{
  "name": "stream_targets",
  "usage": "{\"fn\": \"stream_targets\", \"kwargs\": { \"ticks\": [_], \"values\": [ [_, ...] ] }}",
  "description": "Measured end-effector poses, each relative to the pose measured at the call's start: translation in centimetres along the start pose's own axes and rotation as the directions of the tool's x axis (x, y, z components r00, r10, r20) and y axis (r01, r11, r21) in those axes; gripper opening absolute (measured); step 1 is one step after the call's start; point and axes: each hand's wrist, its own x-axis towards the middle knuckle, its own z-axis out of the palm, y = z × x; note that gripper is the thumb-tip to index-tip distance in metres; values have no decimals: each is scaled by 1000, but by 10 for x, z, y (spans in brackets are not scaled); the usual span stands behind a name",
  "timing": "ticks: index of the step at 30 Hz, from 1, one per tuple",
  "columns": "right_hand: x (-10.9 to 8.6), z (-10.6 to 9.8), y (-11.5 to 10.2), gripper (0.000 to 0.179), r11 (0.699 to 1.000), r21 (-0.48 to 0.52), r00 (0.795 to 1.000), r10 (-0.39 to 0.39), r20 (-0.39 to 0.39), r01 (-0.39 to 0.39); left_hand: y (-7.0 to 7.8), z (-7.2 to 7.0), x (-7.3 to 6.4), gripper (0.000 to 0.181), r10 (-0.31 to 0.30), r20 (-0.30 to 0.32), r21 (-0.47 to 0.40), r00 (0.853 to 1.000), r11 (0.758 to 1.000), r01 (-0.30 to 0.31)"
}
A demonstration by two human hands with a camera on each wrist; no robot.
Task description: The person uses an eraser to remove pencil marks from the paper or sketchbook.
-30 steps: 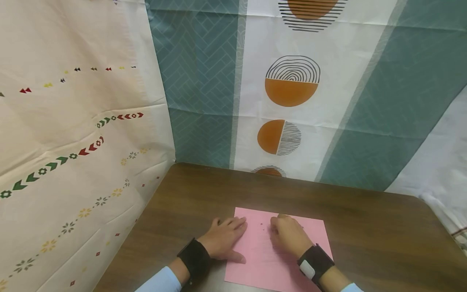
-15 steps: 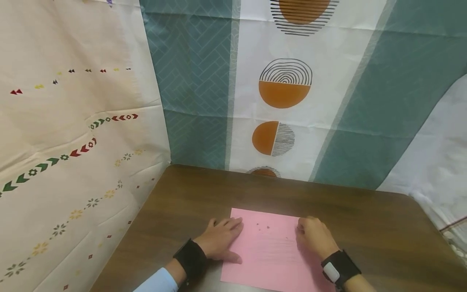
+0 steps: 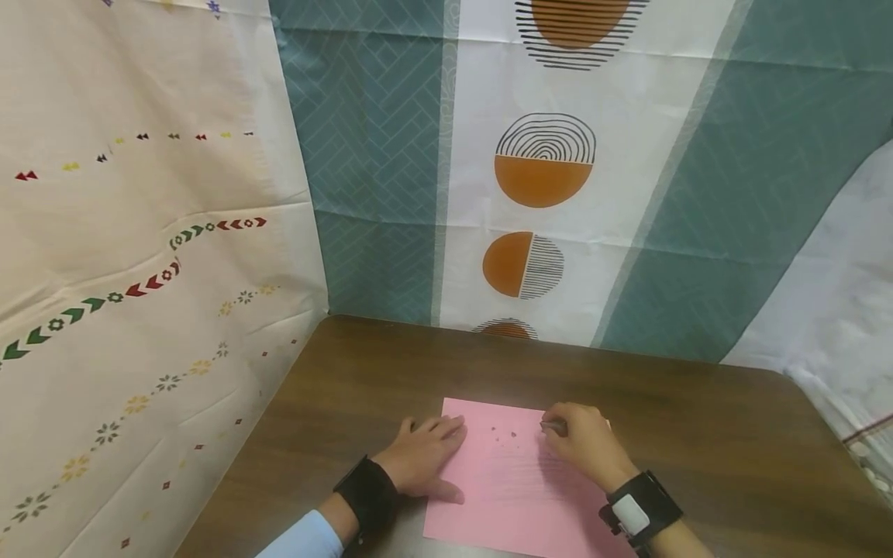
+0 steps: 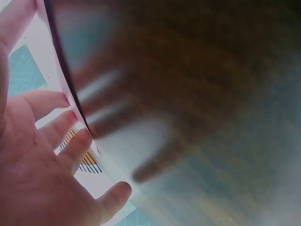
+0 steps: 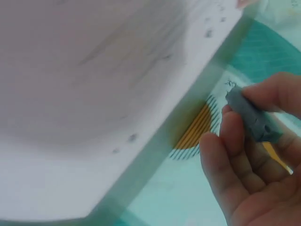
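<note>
We are pinching the short grey eraser (image 5: pixel 251 115) in our right hand (image 3: pixel 587 443), thumb on one side and fingers on the other, and it is showing over the upper right part of the pink sheet (image 3: pixel 516 529). From these angles we are not able to tell whether its end is touching the paper. Our left hand (image 3: pixel 422 455) is lying spread across the sheet's left edge.

We are judging the eraser to be light, fairly soft and a little crumbly, as dark crumbs (image 3: pixel 513 435) are dotting the paper; holding it around the middle is probably steadier than squeezing its scuffed end. The sheet is looking thin and easy to crease, so flat fingers near the border are suiting it better than a pinch.

Its far edge is passing behind our right hand, where a stroke running over could be lifting the paper. The brown counter (image 3: pixel 391 358) is extending past that edge toward the hanging cloth (image 3: pixel 377 155) and reaching well out rightward, giving that arm room.
</note>
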Motion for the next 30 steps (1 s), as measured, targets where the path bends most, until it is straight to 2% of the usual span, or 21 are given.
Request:
{"fn": "stream_targets", "kwargs": {
  "ticks": [5,9,17,20,23,30],
  "values": [
    [8,4,-19,14,997,65,997,-40,72,35,0,-2,0,95,-10,9,-4,1000,1000,10],
    [14,10,-33,14,990,99,988,-112,106,102,0,-3,-1,95,-2,8,0,1000,1000,2],
    [22,31,-52,14,963,155,947,-250,204,221,-2,-3,-3,95,34,-39,31,999,999,-33],
    [24,43,-55,13,956,139,930,-286,231,259,-3,-2,-2,96,41,-51,30,998,999,-40],
    [22,55,-57,12,949,111,922,-312,229,294,-4,0,-2,96,43,-57,23,997,999,-42],
    [16,74,-61,11,945,-9,927,-319,198,327,-5,0,-4,97,52,-67,32,996,998,-50]
  ]
}}
